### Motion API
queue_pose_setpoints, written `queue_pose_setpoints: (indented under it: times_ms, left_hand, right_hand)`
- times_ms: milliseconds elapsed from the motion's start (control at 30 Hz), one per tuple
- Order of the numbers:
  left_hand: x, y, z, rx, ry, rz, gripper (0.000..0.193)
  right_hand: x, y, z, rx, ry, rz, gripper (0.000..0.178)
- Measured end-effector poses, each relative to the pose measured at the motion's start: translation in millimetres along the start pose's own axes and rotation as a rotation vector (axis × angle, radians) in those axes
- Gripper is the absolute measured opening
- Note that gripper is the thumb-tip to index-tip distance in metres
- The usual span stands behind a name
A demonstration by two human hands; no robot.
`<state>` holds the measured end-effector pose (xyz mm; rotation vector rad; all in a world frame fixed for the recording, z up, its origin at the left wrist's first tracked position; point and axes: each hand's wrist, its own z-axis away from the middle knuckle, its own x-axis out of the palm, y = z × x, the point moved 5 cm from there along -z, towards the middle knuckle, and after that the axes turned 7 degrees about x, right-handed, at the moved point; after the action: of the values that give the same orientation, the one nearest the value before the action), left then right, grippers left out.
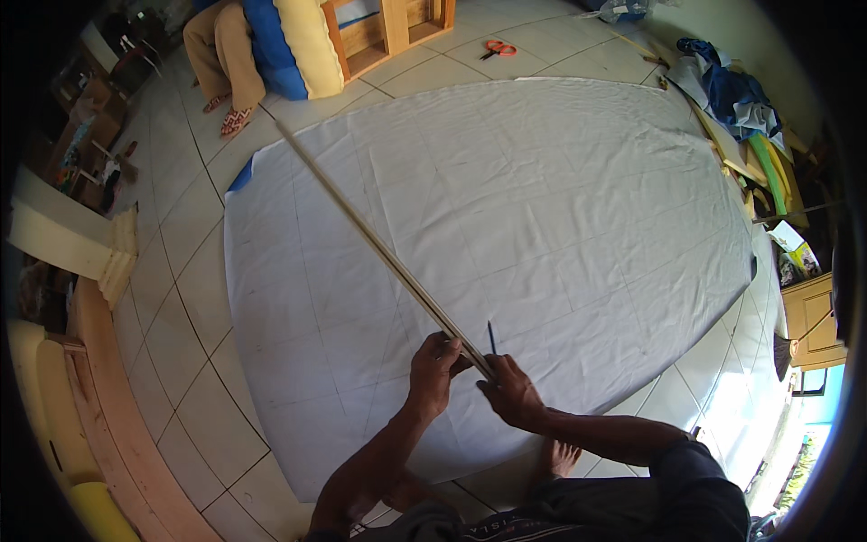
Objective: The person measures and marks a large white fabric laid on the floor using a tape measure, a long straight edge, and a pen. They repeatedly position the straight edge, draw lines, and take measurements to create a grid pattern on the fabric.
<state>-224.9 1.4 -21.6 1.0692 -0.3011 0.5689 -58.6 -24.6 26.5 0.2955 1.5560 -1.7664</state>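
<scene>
A large pale sheet of cloth (pixel 560 217), marked with thin straight lines, is spread over the tiled floor; one far left corner folds over to a blue underside. Across it runs a long, narrow straight strip (pixel 361 228), slanting from the far left down to my hands. My left hand (pixel 433 372) is closed around the strip near its close end. Just to the right, my right hand (pixel 513 394) grips the very end of it, and a dark pencil (pixel 491 338) sticks up from the same fingers. My right fingertips are partly hidden.
Orange-handled scissors (pixel 499 49) lie on the tiles beyond the cloth. A wooden frame (pixel 384 36) and blue-and-cream cushions (pixel 293 45) stand at the far left, beside a seated person's legs (pixel 226 54). Wood pieces and a blue bundle (pixel 722 86) lie along the right wall.
</scene>
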Motion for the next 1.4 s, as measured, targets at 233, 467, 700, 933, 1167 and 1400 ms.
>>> queue_pose_setpoints:
  times_ms: [233,467,700,933,1167,1400]
  left_hand:
    - [-39.6,46.2,-84.1,0.189,-0.095,-1.129,0.055]
    - [-46.2,99.7,-165.5,0.607,0.008,-1.716,0.078]
    - [-26.6,84.5,-187.6,0.380,0.095,-1.732,0.097]
    - [-22.1,75.3,-191.3,0.244,0.096,-1.766,0.102]
    - [-14.0,66.8,-188.1,0.237,0.097,-1.732,0.107]
    - [-8.7,63.9,-188.7,0.202,0.134,-1.717,0.113]
  right_hand:
    - [-47.1,94.6,26.0,-0.057,0.218,0.190,0.048]
    - [-45.7,143.1,50.6,-0.123,0.346,0.285,0.048]
    - [-61.7,159.5,54.7,-0.153,0.281,0.271,0.049]
    - [-79.7,162.3,51.6,-0.195,0.272,0.282,0.048]
    - [-93.2,170.1,51.0,-0.189,0.243,0.360,0.049]
    - [-110.9,177.8,40.7,-0.198,0.267,0.442,0.047]
